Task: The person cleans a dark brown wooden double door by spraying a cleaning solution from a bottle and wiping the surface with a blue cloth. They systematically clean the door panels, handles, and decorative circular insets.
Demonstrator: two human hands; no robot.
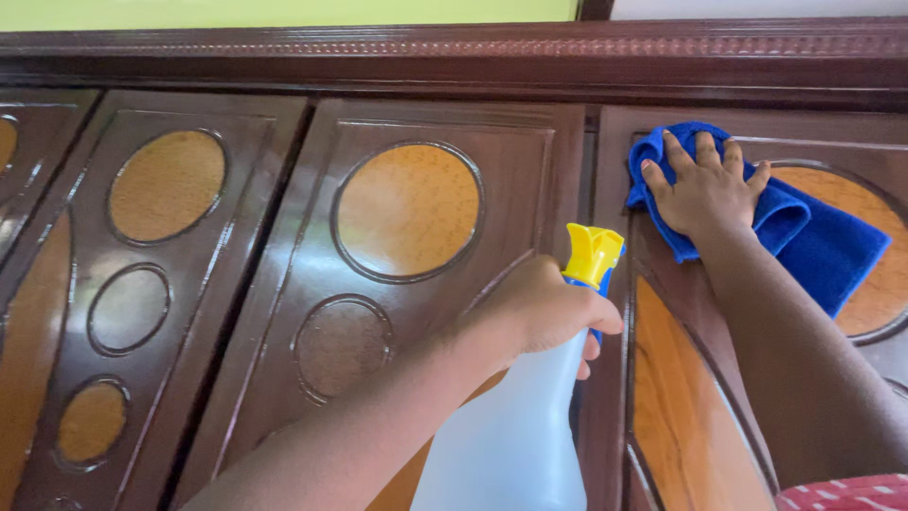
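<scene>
1. Blue cloth point(813, 237) lay bunched against the upper part of the right-hand wardrobe door point(662, 312), partly over its round orange inlay point(875, 274), just under the carved top rail point(454, 52).
2. Right hand point(705, 189) lay flat on the cloth w/ fingers spread, palm pressing it to the wood; forearm ran down to the bottom-right corner, where a bit of red-and-white patterned fabric point(846, 494) showed.
3. Spray bottle point(515, 426), translucent white body w/ yellow nozzle point(593, 254) and blue collar, was held upright in front of the gap btwn the middle and right doors, nozzle pointing at the wood, close to the cloth but not touching it.
4. Left hand point(544, 308) was wrapped around the bottle's neck, fingers curled tight at the trigger area; couldn't tell if the trigger was squeezed.
5. Middle door point(322, 237) was glossy dark brown w/ a big round orange inlay point(409, 210) and a smaller oval below.
6. Further left, another door point(161, 284) w/ similar ovals.
7. Yellow-green wall point(284, 11) above the rail.
</scene>
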